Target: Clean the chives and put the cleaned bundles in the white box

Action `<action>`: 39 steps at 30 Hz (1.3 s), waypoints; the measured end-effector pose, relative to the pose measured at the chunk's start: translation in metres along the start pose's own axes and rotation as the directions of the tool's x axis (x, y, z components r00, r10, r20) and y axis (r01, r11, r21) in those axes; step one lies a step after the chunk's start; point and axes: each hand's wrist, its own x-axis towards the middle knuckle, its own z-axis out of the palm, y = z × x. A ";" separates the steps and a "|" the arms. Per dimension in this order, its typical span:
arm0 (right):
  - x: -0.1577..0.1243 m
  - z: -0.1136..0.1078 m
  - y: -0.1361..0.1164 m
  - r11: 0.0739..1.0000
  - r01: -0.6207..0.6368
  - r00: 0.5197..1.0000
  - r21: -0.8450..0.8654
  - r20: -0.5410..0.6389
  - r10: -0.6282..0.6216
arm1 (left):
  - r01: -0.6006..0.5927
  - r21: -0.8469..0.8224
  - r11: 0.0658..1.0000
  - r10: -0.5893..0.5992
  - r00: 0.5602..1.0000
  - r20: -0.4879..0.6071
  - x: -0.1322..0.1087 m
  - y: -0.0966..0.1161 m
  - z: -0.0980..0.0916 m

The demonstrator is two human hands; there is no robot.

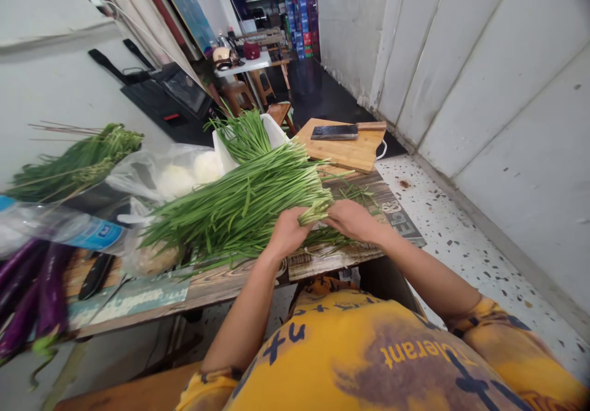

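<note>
A big bundle of long green chives (pixel 239 202) lies across the wooden table (pixel 216 285), its pale cut ends pointing toward me. My left hand (pixel 288 231) is closed round those stem ends from the left. My right hand (pixel 353 219) presses against the same ends from the right, fingers curled on them. Loose green strands (pixel 357 193) lie on the table just beyond my right hand.
A wooden cutting board (pixel 345 150) with a cleaver (pixel 338 131) sits at the table's far end. A white tub (pixel 276 131) holds more greens. Clear plastic bags (pixel 152 174), purple eggplants (pixel 32 300), a knife (pixel 94 276) and another green bundle (pixel 76 162) lie left. A wall runs along the right.
</note>
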 end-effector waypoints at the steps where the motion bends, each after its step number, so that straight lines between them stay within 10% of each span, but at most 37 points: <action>1: 0.000 0.000 0.003 0.997 0.009 1.000 0.080 0.029 -0.012 | -0.029 0.016 0.999 0.029 0.999 0.018 -0.001 0.000 -0.002; 9: -0.009 -0.011 0.028 0.776 -0.122 0.974 0.619 0.223 -0.025 | -0.038 0.066 0.997 0.035 0.998 0.054 -0.006 0.002 -0.004; 14: -0.008 -0.010 0.030 0.828 -0.125 0.989 0.546 0.004 0.147 | 0.052 0.032 0.998 -0.052 0.998 0.018 -0.003 0.002 -0.005; 19: -0.010 -0.011 0.030 0.840 -0.194 0.879 0.507 -0.291 0.379 | 0.096 -0.003 0.995 -0.096 0.995 -0.005 0.000 -0.002 -0.002; 24: -0.009 -0.008 0.016 0.927 -0.058 0.980 0.369 -0.155 0.123 | 0.077 0.009 0.997 -0.077 0.997 -0.012 0.001 -0.003 -0.001; 31: -0.010 -0.013 0.041 0.842 -0.312 0.864 0.439 -0.238 0.444 | 0.114 -0.095 0.989 -0.119 0.991 -0.057 0.000 -0.013 -0.005; 39: 0.004 -0.003 0.001 0.933 -0.195 0.968 0.303 -0.097 0.233 | 0.123 -0.084 0.989 -0.125 0.992 -0.022 0.001 -0.009 -0.004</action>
